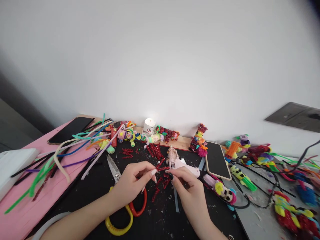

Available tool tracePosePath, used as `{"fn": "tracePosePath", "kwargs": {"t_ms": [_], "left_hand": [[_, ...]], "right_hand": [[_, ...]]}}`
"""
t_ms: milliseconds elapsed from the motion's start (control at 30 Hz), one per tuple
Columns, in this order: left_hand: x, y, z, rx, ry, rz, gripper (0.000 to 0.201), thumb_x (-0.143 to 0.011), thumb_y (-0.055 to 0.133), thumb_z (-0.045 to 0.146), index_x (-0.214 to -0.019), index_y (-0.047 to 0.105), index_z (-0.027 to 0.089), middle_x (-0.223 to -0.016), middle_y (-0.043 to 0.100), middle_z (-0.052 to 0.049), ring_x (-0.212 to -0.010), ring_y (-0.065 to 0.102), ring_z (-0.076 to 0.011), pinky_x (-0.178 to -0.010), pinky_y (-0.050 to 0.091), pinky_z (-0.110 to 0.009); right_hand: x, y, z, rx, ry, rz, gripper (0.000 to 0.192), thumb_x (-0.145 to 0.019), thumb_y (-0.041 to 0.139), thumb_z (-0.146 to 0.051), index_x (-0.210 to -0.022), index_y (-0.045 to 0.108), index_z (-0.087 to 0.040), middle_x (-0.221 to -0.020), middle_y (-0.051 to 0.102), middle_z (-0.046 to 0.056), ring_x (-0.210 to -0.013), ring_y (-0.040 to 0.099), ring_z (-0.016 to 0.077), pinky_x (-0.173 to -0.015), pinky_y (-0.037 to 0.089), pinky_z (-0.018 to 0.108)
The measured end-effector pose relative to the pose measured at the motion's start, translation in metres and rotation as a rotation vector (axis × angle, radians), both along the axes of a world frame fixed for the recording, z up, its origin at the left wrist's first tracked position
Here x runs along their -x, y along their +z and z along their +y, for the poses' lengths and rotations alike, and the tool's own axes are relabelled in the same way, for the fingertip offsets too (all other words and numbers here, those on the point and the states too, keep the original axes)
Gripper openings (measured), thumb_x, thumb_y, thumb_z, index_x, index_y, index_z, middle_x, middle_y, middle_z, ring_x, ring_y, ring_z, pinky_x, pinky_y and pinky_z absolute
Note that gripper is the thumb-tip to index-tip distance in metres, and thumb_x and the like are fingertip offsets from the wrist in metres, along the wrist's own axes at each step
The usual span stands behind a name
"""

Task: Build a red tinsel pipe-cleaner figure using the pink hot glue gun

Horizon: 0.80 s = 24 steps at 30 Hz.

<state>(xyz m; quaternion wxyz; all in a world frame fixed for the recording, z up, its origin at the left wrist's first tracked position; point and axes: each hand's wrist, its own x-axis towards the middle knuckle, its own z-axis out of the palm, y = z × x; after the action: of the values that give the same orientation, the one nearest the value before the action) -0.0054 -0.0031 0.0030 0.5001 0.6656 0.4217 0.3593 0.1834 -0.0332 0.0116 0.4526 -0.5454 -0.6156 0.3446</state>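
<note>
Over the middle of the black work surface, a short red tinsel pipe cleaner piece [163, 168] spans the gap between my fingertips. My left hand [132, 181] pinches at its left end, thumb against fingers. At the other end, my right hand [191, 190] is closed in a pinch too. Loose red tinsel pieces [155, 151] lie beyond and beneath my fingers. Just behind my right hand rests a pale pink glue gun [181, 164]. Scissors with yellow and red handles [119, 230] lie partly under my left wrist. A translucent strip [177, 201] sits beside my right hand.
Colourful pipe cleaners [62, 155] spread across a pink board [15, 206] at left, near a dark phone [68, 130]. A white paper cup [149, 125] and pipe cleaner dolls [199, 140] line the wall. Another phone [218, 160], cables and more dolls [287, 213] occupy the right.
</note>
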Motion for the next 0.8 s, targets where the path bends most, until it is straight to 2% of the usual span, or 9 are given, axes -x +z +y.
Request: {"fn": "tracePosePath", "kwargs": {"t_ms": [233, 567, 800], "left_hand": [[-0.0058, 0.0031, -0.0059, -0.057, -0.045, 0.046, 0.023, -0.088, 0.050, 0.028, -0.073, 0.064, 0.017, -0.063, 0.062, 0.001, -0.052, 0.049, -0.0097, -0.050, 0.037, -0.019], [-0.0054, 0.0043, -0.0044, -0.077, -0.044, 0.069, 0.023, -0.088, 0.049, 0.027, -0.074, 0.064, 0.016, -0.063, 0.062, 0.001, -0.054, 0.051, -0.0100, -0.052, 0.037, -0.019], [-0.0055, 0.0046, -0.0040, -0.087, -0.055, 0.084, 0.023, -0.089, 0.049, 0.026, -0.075, 0.064, 0.015, -0.064, 0.063, 0.001, -0.056, 0.052, -0.0101, -0.053, 0.037, -0.018]], "right_hand": [[0.0070, -0.0005, -0.0026, 0.171, 0.020, 0.160, 0.013, -0.078, 0.061, -0.019, -0.085, 0.072, -0.022, -0.083, 0.066, 0.003, -0.081, 0.060, 0.0198, -0.074, 0.044, 0.030], [0.0069, -0.0039, -0.0006, 0.237, 0.036, 0.295, 0.011, -0.076, 0.067, -0.027, -0.081, 0.074, -0.020, -0.081, 0.068, 0.004, -0.079, 0.058, 0.0192, -0.074, 0.043, 0.029], [0.0090, -0.0026, -0.0020, 0.291, 0.015, 0.341, 0.014, -0.076, 0.067, -0.029, -0.071, 0.071, -0.017, -0.073, 0.063, 0.002, -0.073, 0.052, 0.0161, -0.069, 0.040, 0.026]]}}
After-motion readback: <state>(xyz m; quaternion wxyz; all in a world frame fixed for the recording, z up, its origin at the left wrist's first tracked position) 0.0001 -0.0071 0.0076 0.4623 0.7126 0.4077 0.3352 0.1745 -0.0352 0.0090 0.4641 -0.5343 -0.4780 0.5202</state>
